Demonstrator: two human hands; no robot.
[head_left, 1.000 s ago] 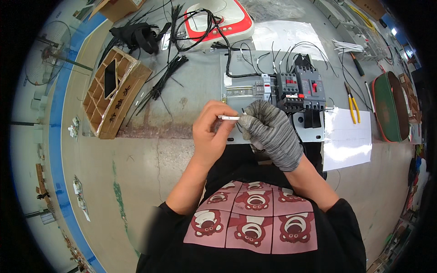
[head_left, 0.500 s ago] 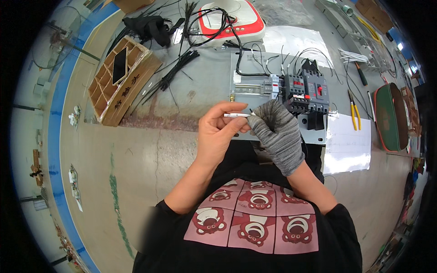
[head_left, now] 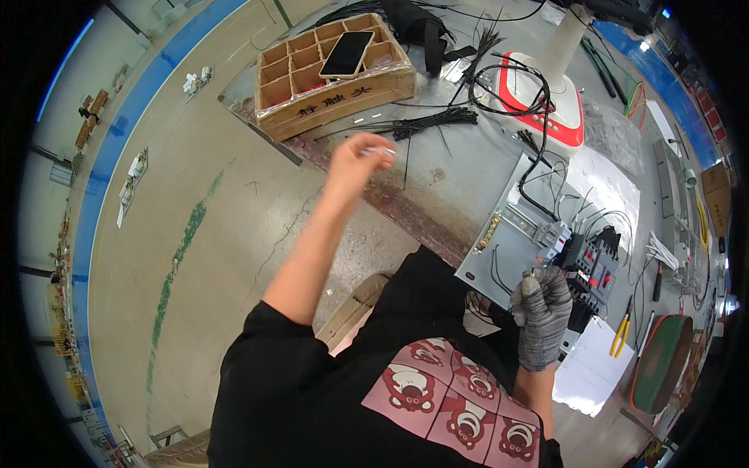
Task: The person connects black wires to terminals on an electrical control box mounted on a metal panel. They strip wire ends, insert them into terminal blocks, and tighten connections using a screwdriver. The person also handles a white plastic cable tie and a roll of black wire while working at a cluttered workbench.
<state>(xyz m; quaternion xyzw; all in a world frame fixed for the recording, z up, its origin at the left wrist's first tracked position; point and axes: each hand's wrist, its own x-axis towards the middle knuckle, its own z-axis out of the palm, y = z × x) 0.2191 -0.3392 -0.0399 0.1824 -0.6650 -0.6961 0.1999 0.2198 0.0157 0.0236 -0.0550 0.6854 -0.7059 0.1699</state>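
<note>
My bare left hand (head_left: 357, 165) is out over the table's near-left edge, its fingers pinched on a small white tube (head_left: 382, 152). My right hand (head_left: 542, 318), in a grey knitted glove, is closed at the near edge of a metal mounting plate (head_left: 484, 274). Thin black wires (head_left: 496, 269) curve across the plate to the gloved fingers, which seem pinched on one wire; its end is hard to make out. On the plate sit black circuit breakers (head_left: 594, 269), a small grey-white breaker (head_left: 552, 235) on a rail, and a brass terminal strip (head_left: 489, 232).
A divided cardboard box (head_left: 335, 101) with a phone (head_left: 346, 54) on top stands at the far left. Bundled black cable ties (head_left: 437, 123) lie beside it. Behind the plate is a red-and-white device base (head_left: 546, 109). Yellow-handled pliers (head_left: 622, 335), paper (head_left: 589, 366) and a green case (head_left: 662, 365) are at right.
My hands have moved apart. The left went far and left with the white tube, toward the box; the right stays by the plate. The whole view has turned to the left.
</note>
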